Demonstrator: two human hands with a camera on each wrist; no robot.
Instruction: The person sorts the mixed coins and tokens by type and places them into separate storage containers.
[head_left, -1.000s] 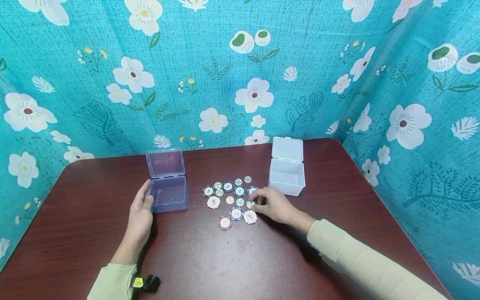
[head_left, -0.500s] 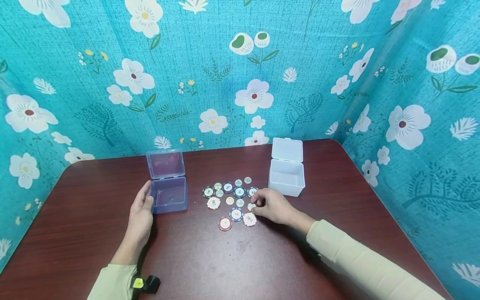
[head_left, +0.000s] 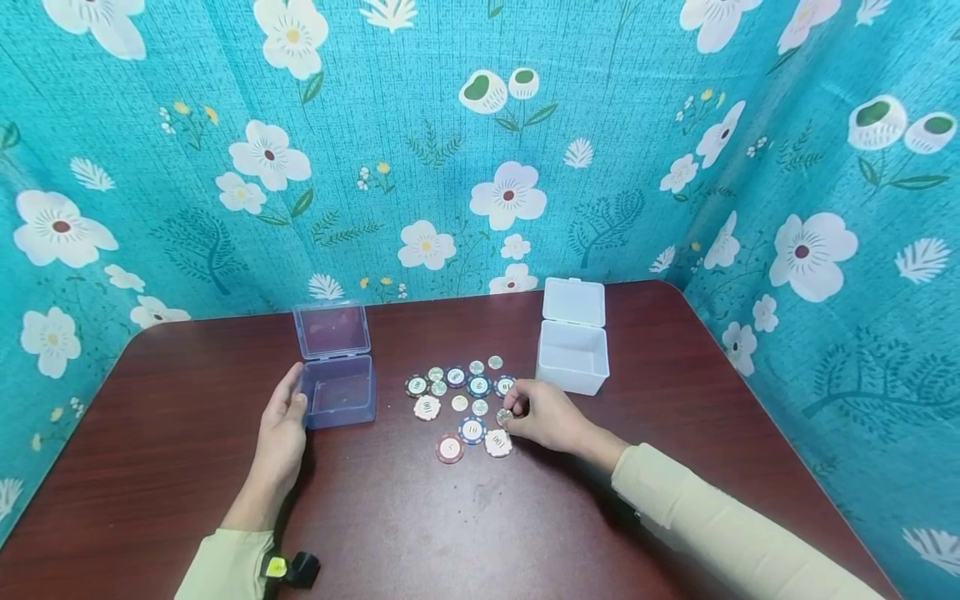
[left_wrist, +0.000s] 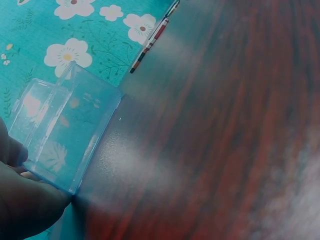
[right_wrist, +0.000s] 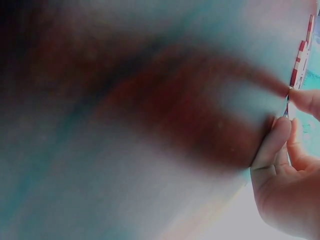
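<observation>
My right hand (head_left: 551, 417) pinches a small silver coin (head_left: 504, 417) between thumb and fingertips, just above the white poker chip (head_left: 498, 443) marked 100. In the right wrist view the coin (right_wrist: 287, 106) is seen edge-on between the thumb and a finger. My left hand (head_left: 282, 425) rests along the left side of a translucent blue box (head_left: 341, 414), its fingers fairly straight; the box's lid stands up. In the left wrist view the thumb touches a corner of that box (left_wrist: 75, 135). Several poker chips and coins lie between the hands, including a red chip (head_left: 450, 448) and a blue chip (head_left: 472, 430).
An open white box (head_left: 573, 379) stands behind the right hand, its lid tipped back. The dark wooden table (head_left: 435, 533) reaches a turquoise flowered curtain (head_left: 427, 125) at the back and right. A black chip (head_left: 417, 385) lies left of the other chips.
My right hand has drawn the small coin slightly toward me, and the white 100 chip beside it has shifted a little. The coin now appears tilted up between the fingertips. My left hand stays put.
</observation>
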